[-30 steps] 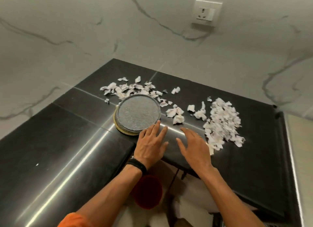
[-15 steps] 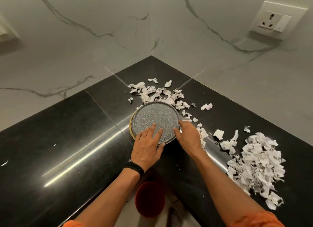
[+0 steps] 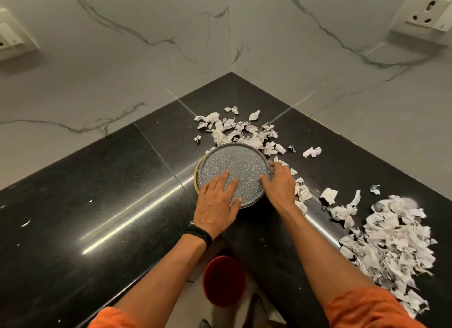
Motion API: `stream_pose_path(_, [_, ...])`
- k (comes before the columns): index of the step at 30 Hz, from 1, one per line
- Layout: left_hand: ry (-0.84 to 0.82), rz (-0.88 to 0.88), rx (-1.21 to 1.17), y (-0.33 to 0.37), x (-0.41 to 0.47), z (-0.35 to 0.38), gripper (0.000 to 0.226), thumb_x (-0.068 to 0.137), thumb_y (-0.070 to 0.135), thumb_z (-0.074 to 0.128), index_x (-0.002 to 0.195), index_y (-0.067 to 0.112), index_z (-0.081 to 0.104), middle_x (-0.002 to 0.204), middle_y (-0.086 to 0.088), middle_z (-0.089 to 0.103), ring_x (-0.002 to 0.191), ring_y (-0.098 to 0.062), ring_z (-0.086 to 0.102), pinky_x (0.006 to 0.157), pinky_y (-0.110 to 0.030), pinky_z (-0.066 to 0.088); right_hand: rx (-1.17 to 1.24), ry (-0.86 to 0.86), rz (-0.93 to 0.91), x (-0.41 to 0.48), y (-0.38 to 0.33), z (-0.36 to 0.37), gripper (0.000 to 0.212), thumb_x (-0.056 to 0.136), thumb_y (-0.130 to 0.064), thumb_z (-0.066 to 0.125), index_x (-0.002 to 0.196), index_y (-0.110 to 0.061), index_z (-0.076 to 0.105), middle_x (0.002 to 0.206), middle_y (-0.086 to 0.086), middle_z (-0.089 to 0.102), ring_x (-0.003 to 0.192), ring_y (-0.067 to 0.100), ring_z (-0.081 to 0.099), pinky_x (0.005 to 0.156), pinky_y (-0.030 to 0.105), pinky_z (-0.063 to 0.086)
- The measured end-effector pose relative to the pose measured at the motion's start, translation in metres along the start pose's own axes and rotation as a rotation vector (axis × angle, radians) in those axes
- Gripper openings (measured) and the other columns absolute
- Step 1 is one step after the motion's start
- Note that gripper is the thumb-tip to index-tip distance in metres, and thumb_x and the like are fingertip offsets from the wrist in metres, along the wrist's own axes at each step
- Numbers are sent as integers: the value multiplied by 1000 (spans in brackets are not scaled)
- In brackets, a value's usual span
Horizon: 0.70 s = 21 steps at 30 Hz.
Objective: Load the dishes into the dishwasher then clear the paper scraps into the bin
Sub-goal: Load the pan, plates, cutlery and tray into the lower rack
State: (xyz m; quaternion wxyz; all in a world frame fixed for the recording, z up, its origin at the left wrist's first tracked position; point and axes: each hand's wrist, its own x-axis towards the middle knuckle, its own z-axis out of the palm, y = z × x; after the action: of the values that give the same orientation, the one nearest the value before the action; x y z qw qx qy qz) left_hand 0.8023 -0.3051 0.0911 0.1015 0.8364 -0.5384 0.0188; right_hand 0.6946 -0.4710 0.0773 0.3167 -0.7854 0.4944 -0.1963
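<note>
Blk counter (image 3: 97, 205) w/ scraps (image 3: 391, 242); marble walls (image 3: 122, 70)

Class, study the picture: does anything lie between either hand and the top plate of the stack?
Nothing visible does. The left hand rests flat on the grey speckled plate, and the right hand holds its right rim. Paper scraps lie behind and right of the plate, not on it. The dishwasher is out of view.
</note>
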Motion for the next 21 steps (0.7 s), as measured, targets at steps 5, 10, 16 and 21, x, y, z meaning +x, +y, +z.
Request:
stream_pose_path(5, [-38, 23, -9, 2, -4, -3, 56, 98, 46, 54, 149, 25, 45, 158, -8, 40, 140, -29, 43, 113, -46, 35, -24, -4, 103, 0, 4, -3, 20, 92, -18, 66, 110, -11, 65, 101, 9, 67, 95, 28, 62, 74, 32, 40])
stream_pose_path(10, [-30, 39, -49, -4, -13, -3, 54, 98, 47, 53, 148, 25, 46, 158, -8, 41, 140, -28, 43, 113, -46, 35, 75, 75, 162, -12, 1, -12, 13, 92, -15, 58, 97, -8, 67, 91, 8, 67, 85, 26, 59, 69, 32, 35])
stream_pose_path(16, [-41, 200, -127, 0, -14, -10, 63, 96, 63, 41, 150, 30, 42, 159, -4, 38, 142, -27, 39, 115, -46, 32, 361, 209, 263, -44, 0, -36, 20, 93, -19, 60, 109, -16, 71, 90, -5, 70, 81, 16, 65, 73, 36, 52])
stream_pose_path(21, [-13, 469, -120, 22, -14, -21, 77, 88, 78, 43, 146, 28, 49, 152, -6, 46, 137, -27, 44, 111, -46, 36, 423, 346, 339, -94, 13, -64, 15, 95, -17, 61, 103, -16, 74, 91, -2, 73, 82, 15, 68, 70, 34, 57])
